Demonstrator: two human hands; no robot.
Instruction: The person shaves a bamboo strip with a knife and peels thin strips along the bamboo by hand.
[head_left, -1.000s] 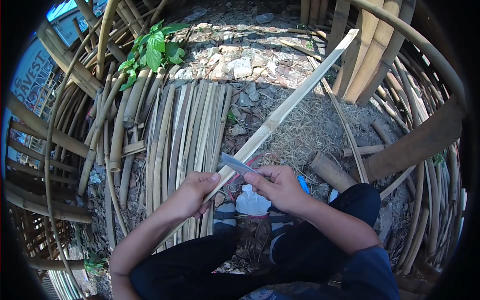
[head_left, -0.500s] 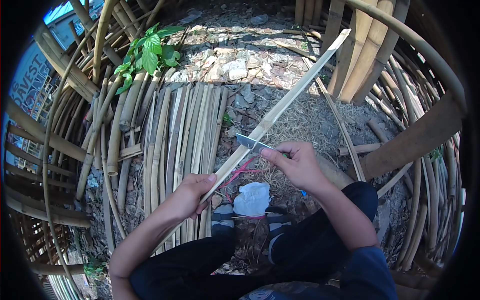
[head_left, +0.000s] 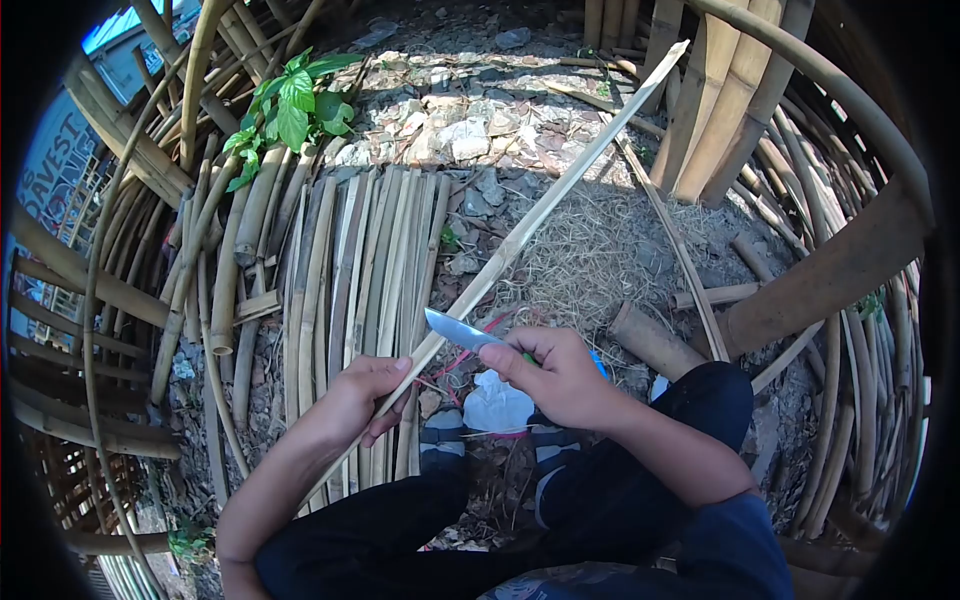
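Note:
A long split bamboo strip (head_left: 532, 222) runs diagonally from my lap up toward the far right. My left hand (head_left: 366, 396) is closed around its lower part, thumb on top. In my right hand (head_left: 560, 374) is a knife (head_left: 460, 332), its blade pointing left and lying at the strip just above my left hand. Whether the edge is cutting in cannot be made out. A bit of green shows at the grip; my fingers hide most of the handle.
A row of bamboo strips (head_left: 372, 270) lies left of centre. Thin shavings (head_left: 590, 240) cover the ground on the right. Between my feet are a whitish piece (head_left: 498, 402) and pink string (head_left: 452, 366). Thick bamboo poles (head_left: 735, 110) stand at right, a leafy plant (head_left: 296, 108) at upper left.
My right hand has drawn the knife down along the strip toward my left hand, and the blade has turned to point more up-left. My left hand keeps its hold.

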